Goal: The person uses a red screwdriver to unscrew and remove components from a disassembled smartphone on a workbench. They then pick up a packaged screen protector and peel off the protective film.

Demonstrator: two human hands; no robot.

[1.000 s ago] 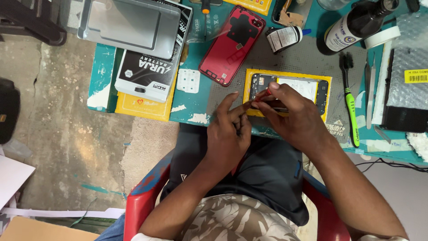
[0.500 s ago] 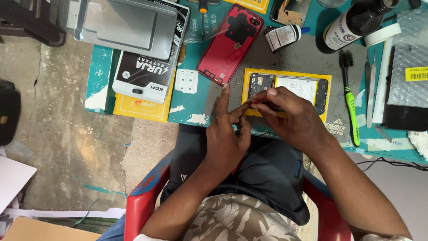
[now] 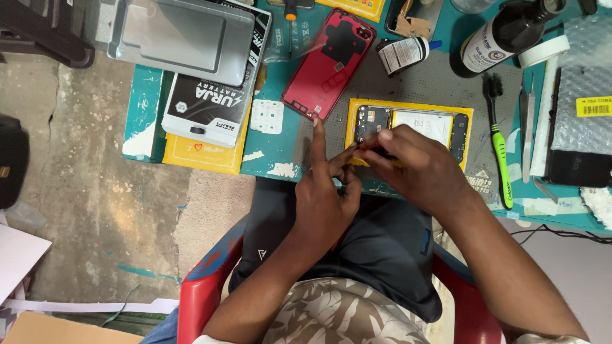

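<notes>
An opened phone with its insides showing lies in a yellow frame on a grey mat. My right hand covers the phone's near edge, its fingertips pinched on a small thin tool that is mostly hidden. My left hand meets it at the phone's near left corner. Its thumb and middle finger press that corner while the index finger points straight out onto the table. A red phone back cover lies just beyond the left hand.
The teal table holds a black-and-white battery box, a grey tray, a green-handled brush, tweezers, a dark bottle, a small bottle and a bubble-wrap packet. I sit in a red chair.
My left index finger has straightened and now points away across the table. Both hands stay together at the phone's near edge.
</notes>
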